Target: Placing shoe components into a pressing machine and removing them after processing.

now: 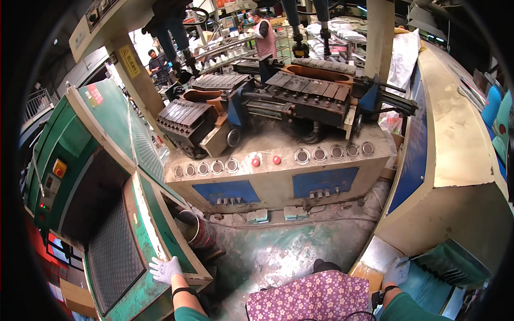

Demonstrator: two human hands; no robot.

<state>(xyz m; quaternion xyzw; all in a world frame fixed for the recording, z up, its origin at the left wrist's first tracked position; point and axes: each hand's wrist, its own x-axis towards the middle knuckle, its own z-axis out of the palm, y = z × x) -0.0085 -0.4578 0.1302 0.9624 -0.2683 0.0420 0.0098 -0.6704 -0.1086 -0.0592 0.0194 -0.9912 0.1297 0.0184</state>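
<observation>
My left hand (165, 269), in a pale glove, lies with spread fingers on the worn edge of a green machine (151, 235) at the left. That machine has an open bay with a dark textured belt (114, 255). My right hand (395, 272), gloved too, rests on the low front part of a beige machine (450, 219) at the right, next to a shiny metal ledge (381, 251). Its fingers look stretched out, and nothing shows in them. Ahead stands a beige two-station press (273, 184) with segmented metal plates (309, 88), round gauges (319, 154) and two red buttons (277, 160).
Two foot pedals (295, 213) sit on the floor before the press, with a cable near them. A bucket (201, 230) stands beside the green machine. Behind the press, a person in a pink vest (265, 43) stands by racks; another person (156, 63) is farther left.
</observation>
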